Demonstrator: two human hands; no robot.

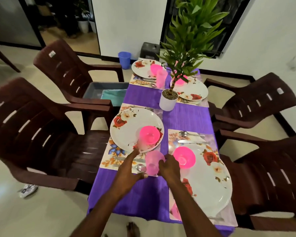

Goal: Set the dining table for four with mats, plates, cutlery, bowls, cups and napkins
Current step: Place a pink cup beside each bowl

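Observation:
A purple-clothed table point(143, 195) carries floral mats, each with a white floral plate and a pink bowl. My right hand point(168, 168) grips the right side of a translucent pink cup point(154, 162) that stands at the corner of the near-left mat point(109, 154). My left hand point(126, 170) is beside the cup with fingers spread, thumb close to its base. The near-left plate point(126, 127) holds a pink bowl point(149, 135); the near-right plate point(210, 185) holds another bowl point(184, 156). A spoon point(140, 167) lies under my left hand. Another pink cup point(175, 211) shows behind my right arm.
A potted plant point(168, 100) stands mid-table. The far-left setting has a pink cup point(161, 80). Dark brown plastic chairs point(41, 134) flank both long sides; one holds a grey tub point(106, 89) with a teal cloth. A blue bin point(124, 59) stands on the floor beyond.

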